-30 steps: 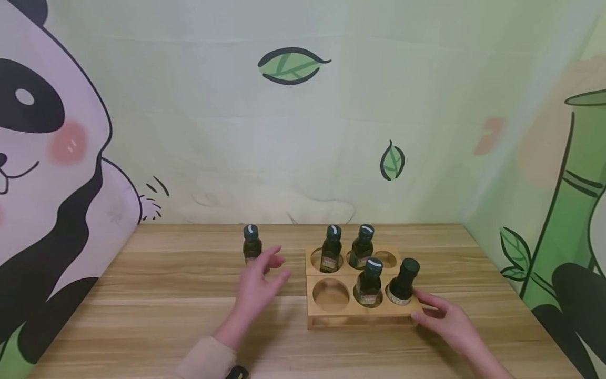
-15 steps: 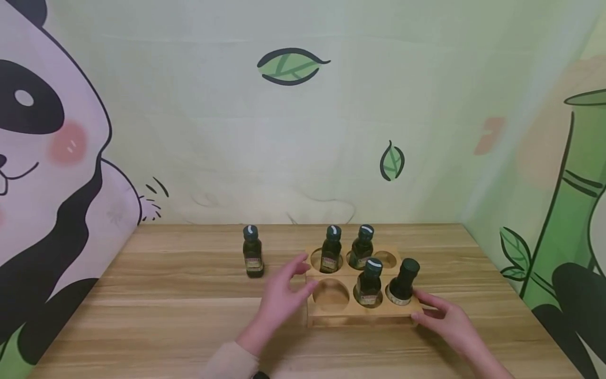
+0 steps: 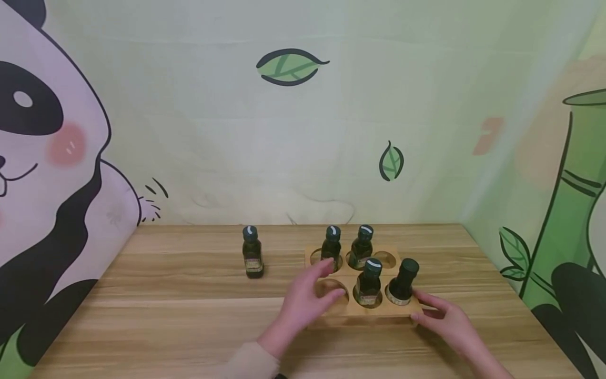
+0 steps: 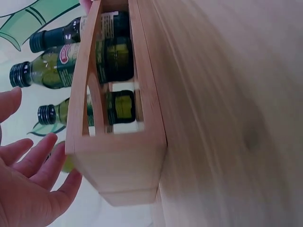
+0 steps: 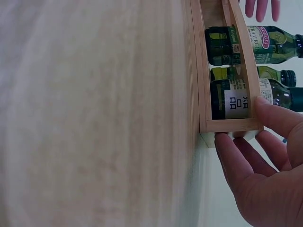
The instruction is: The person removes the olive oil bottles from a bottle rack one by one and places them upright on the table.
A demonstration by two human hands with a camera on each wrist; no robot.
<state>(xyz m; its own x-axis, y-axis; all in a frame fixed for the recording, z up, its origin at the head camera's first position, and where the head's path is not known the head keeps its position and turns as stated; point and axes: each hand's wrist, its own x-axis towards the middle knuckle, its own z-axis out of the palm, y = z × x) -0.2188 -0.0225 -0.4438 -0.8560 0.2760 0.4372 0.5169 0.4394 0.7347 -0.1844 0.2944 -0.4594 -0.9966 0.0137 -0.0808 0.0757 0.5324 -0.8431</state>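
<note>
The left hand, fingers apart, hovers over a wooden rack of bottles whose right end the right hand grips.

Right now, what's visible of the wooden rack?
The rack looks like pale, smooth wood: an open-fronted frame, its top cut with six round holes in two rows of three. Four bottles stand in it; the front-left and back-right holes hold none. It sits upright on the table. The right hand grips its right end; the left hand is over its left end, contact unclear.
</note>
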